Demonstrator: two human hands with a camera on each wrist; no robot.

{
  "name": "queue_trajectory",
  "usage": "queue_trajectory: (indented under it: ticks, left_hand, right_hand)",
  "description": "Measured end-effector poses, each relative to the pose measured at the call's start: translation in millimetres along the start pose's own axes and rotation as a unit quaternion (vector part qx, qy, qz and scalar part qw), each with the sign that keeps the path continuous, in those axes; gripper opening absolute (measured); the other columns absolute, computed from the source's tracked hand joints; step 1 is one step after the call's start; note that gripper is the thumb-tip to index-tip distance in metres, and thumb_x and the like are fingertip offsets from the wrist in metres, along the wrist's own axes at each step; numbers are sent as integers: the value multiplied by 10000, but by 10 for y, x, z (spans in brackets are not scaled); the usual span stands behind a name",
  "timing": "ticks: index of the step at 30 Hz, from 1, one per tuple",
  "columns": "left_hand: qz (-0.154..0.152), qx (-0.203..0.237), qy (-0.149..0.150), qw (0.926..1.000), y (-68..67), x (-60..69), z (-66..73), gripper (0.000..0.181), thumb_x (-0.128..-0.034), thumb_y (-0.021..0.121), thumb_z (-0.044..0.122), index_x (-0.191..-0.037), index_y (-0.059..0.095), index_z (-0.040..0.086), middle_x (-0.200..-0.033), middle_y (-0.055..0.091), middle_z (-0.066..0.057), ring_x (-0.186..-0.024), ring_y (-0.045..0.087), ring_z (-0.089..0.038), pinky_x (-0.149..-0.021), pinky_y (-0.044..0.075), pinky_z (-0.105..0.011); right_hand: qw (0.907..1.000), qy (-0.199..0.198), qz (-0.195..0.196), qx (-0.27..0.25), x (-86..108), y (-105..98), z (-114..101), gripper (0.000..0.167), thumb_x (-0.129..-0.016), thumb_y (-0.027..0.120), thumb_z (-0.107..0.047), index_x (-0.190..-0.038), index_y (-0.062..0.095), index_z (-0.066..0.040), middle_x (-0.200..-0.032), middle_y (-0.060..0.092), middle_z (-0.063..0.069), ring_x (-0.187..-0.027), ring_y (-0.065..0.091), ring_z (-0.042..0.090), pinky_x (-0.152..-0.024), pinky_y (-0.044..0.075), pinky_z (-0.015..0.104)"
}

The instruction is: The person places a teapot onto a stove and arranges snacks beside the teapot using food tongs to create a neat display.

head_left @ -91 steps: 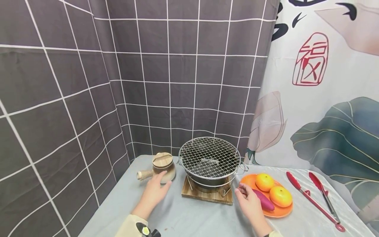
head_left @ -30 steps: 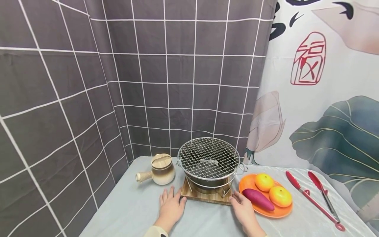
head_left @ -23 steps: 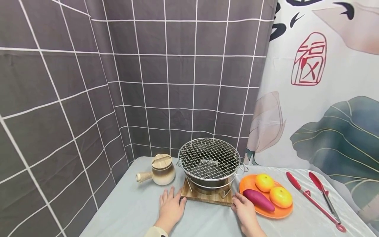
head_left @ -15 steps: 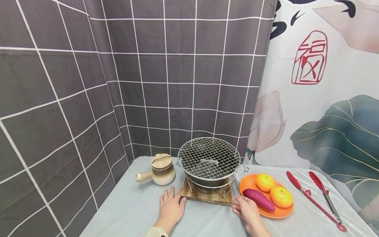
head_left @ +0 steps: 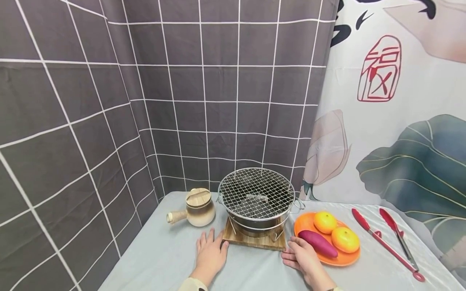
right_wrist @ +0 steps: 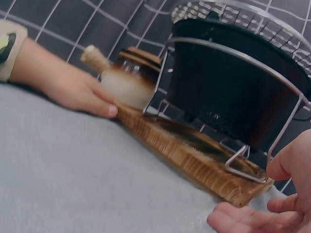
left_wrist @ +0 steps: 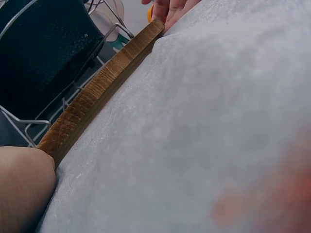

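My left grip (head_left: 212,254) lies spread against the board (head_left: 251,241), on the counter (head_left: 251,270) under the grill (head_left: 257,195). I expect it stiff, top-heavy, best held by its near corners; right grip (head_left: 303,256) unclenched beside it, contact uncertain.

Your head view is bright; your left wrist view is dimmer, the brown rectangular wooden board (left_wrist: 102,86) sharper than a blurred reddish patch (left_wrist: 291,194).

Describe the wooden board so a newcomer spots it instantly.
On the grey-covered table, in the head view, find the round mesh-topped grill. The wooden board lies flat beneath it. Unlike the lidded pot to its left and the orange plate to its right, it is brown and square-cornered.
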State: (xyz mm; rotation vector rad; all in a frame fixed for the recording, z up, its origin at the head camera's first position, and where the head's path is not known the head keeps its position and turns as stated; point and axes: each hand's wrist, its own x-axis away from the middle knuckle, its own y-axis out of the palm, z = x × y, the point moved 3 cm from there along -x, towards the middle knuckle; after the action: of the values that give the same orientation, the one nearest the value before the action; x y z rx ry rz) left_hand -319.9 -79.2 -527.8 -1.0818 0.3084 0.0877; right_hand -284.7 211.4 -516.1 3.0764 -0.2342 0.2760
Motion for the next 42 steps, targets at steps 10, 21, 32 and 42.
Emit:
queue_trajectory:
  ticks: [10,21,32,42]
  left_hand:
    - [137,7,24,9999,-21,-12,4,424,-998,569,327,-1335,648,82,-1477,465,-271,-1387,323,-560,-1136,234,-710]
    - [314,-176,238,9991,-62,-101,-119,375,-907,657,261,-1223,705,66,-1365,566,-271,-1291,458,-543,-1072,347,-691]
    - [788,382,350,9955,-1024,-366,-287,224,-961,591,184,-1101,730,77,-1128,714,-133,-1095,649,-364,-955,527,-552]
    - [908,18,-251,9955,-1653,-489,-658,344,-1013,494,256,-1229,683,65,-1279,651,-192,-1211,585,-417,-988,500,-608]
  right_hand:
    - [9975,-296,426,470,-70,58,38,503,-952,613,-83,-1379,465,136,-800,694,139,-642,690,204,-584,630,346]
    - [9966,-449,620,318,-108,126,79,563,-932,675,-83,-1404,459,133,-798,715,121,-607,685,190,-544,619,331]
    - [9964,-440,640,353,-93,156,79,546,-924,670,-75,-1384,470,140,-794,711,118,-602,681,189,-543,621,341]
    - [9956,-392,663,536,-84,61,120,588,-940,662,-92,-1441,426,104,-779,702,121,-586,674,194,-538,617,333]
